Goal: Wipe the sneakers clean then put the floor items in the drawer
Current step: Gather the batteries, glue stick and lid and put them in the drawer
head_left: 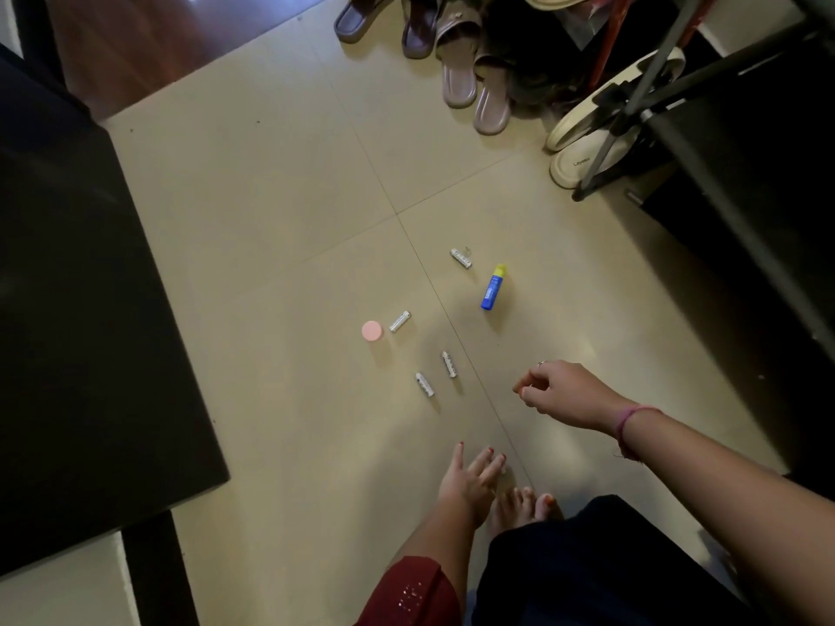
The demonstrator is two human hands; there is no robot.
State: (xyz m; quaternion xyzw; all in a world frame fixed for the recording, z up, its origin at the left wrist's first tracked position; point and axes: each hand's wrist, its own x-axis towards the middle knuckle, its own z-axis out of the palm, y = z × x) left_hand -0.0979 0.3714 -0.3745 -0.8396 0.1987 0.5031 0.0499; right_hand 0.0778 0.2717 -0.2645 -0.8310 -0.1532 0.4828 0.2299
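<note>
Both hands, left (pixel 470 478) splayed, right (pixel 560 393) loosely curled, held nothing; nearest batteries (pixel 424 384) warranted first, firm pinches.

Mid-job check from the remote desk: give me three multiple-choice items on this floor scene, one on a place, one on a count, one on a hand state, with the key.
1. Where does the pink-lidded jar stand?
A. beside a battery
B. on the slippers
C. in the left hand

2. How many batteries lie on the floor?
A. two
B. four
C. six

3. How is the left hand?
A. gripping the blue tube
B. open, fingers spread
C. holding a cloth

Key: 1 A, a battery lies just right of the jar. 2 B, others at. 3 B, it holds nothing; the blue tube lies apart.
</note>
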